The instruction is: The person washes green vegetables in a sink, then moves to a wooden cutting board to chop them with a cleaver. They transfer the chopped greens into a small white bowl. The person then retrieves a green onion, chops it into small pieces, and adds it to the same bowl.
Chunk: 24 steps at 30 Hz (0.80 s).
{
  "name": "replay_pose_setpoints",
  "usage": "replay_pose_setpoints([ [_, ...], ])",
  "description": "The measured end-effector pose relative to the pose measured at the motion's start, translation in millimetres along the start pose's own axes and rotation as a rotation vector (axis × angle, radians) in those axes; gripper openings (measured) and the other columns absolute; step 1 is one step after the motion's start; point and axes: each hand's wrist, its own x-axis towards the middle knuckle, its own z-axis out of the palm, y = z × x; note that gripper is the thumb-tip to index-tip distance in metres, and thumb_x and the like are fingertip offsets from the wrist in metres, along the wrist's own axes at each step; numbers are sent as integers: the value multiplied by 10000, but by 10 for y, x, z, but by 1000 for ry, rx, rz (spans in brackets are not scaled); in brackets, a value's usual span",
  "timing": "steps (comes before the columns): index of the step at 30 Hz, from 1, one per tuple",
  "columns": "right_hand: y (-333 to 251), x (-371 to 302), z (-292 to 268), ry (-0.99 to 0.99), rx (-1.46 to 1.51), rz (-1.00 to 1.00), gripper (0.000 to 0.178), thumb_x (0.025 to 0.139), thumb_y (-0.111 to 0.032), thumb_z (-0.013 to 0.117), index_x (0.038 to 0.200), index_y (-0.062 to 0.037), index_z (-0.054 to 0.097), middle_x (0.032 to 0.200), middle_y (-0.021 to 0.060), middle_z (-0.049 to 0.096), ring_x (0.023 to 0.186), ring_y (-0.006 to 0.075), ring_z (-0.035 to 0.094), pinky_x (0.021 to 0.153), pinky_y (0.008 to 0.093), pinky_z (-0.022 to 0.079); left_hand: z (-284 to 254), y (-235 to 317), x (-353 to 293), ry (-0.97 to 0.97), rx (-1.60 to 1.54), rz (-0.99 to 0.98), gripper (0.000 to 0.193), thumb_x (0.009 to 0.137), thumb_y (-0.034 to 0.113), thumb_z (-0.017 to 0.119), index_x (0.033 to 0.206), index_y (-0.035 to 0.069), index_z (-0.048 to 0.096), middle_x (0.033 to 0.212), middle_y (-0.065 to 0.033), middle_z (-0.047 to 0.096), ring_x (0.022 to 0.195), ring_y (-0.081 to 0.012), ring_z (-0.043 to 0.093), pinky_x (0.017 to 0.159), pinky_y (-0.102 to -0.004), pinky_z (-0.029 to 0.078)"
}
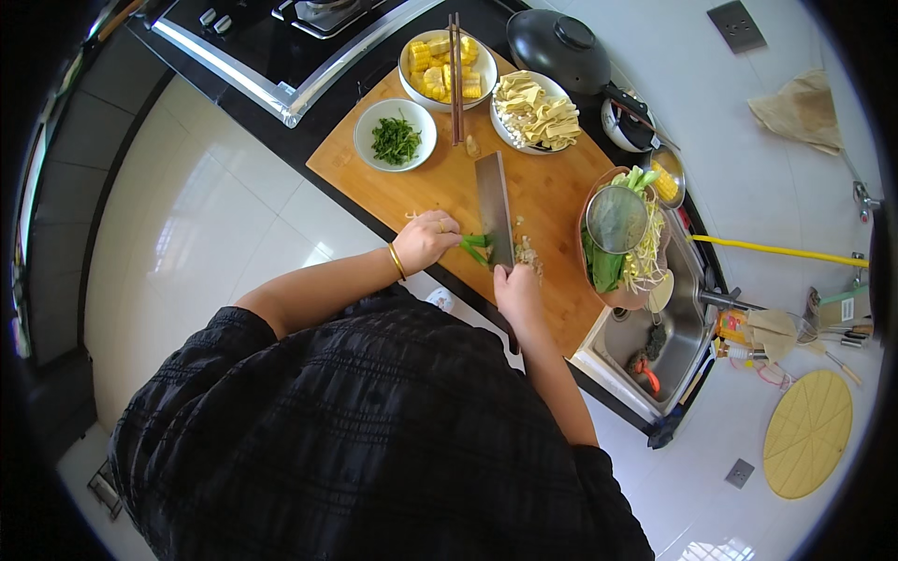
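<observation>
My right hand (518, 290) is wrapped round the handle of a broad cleaver (494, 201), its blade pointing away from me over a wooden cutting board (561, 220). Closed fingers of my left hand (427, 241), with a gold bangle at the wrist, hold a bunch of green scallions (475, 245) whose ends reach the blade. Right of the blade lies a small heap of chopped pale bits (526, 254), probably garlic. Farther up the board, a brownish piece (472, 146) rests near a white bowl of chopped greens (397, 140).
At the board's far end stand a bowl of corn (444, 70) with chopsticks (456, 84) across it, and a bowl of tofu-skin strips (536, 110). A vegetable basket (608, 290) sits right, beside the sink (687, 346). Behind are a black lidded pan (558, 51) and a stove (253, 47).
</observation>
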Motion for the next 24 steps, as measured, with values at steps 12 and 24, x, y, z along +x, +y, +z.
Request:
replay_pose_setpoints([
  [12,54,-68,-113,-38,-171,-127,285,792,-209,541,712,58,599,669,268,566,672,405,579,602,451,464,2,11,-13,2,17,5,124,667,31,639,787,47,614,801,-64,565,741,-247,550,649,-336,449],
  [24,54,-110,-288,-52,-142,-217,303,786,-218,563,698,68,607,661,261,573,665,395,585,607,420,468,7,-8,-50,-17,41,18,173,625,7,622,795,43,620,827,-64,571,778,-240,560,690,-323,471],
])
